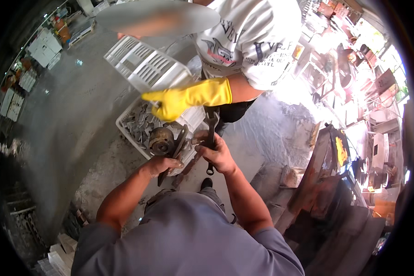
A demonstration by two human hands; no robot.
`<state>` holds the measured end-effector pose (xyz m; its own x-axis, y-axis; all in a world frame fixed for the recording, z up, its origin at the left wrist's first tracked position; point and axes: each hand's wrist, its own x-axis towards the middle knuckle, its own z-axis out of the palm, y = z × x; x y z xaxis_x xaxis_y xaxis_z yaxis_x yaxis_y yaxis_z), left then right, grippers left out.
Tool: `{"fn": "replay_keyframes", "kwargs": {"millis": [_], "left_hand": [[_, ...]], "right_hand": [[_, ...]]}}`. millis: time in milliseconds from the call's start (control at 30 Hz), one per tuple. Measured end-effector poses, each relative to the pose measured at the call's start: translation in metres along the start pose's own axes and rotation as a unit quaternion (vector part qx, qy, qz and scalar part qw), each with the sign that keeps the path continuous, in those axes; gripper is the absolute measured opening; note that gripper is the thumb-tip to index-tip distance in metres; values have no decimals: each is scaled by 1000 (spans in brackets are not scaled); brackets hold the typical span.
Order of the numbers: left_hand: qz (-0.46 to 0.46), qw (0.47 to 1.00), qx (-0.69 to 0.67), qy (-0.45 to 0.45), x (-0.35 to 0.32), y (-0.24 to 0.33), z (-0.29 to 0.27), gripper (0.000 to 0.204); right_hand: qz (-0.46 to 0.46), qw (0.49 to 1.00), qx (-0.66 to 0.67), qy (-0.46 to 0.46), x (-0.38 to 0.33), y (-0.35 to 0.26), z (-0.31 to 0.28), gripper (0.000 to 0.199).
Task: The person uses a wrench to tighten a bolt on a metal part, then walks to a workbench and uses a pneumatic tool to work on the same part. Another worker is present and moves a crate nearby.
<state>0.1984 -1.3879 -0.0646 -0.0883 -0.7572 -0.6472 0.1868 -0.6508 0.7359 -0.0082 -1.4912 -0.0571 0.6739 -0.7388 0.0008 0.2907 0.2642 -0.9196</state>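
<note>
White crate [123, 125] with metal pieces [138, 120] at left; round metal part [161, 140] over it. Your left hand [159, 165]: fingers clamped on flat metal bar [180, 141]. Co-worker's yellow glove [181, 99] beyond. Your right hand [220, 155]: fingers wrapped around dark wrench [211, 134].

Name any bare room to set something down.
Grey floor left of the white crate looks open, as does pale floor between the right hand and the clutter at right. Crowded: in and around the crate, among metal pieces, a cylindrical part, the left hand and a co-worker's yellow glove.
</note>
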Motion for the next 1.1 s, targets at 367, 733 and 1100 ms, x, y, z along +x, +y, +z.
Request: {"fn": "replay_keyframes", "kwargs": {"millis": [367, 733, 1100], "left_hand": [[101, 993, -54, -18, -24, 5, 15, 16], [138, 984, -115, -10, -24, -5, 17, 17], [124, 979, -142, -71, -15, -16, 3, 19]], "right_hand": [[-75, 983, -126, -114, 27, -29, 2, 19], [-197, 934, -239, -175, 27, -58, 8, 26], [-120, 975, -184, -33, 5, -45, 4, 19]]}}
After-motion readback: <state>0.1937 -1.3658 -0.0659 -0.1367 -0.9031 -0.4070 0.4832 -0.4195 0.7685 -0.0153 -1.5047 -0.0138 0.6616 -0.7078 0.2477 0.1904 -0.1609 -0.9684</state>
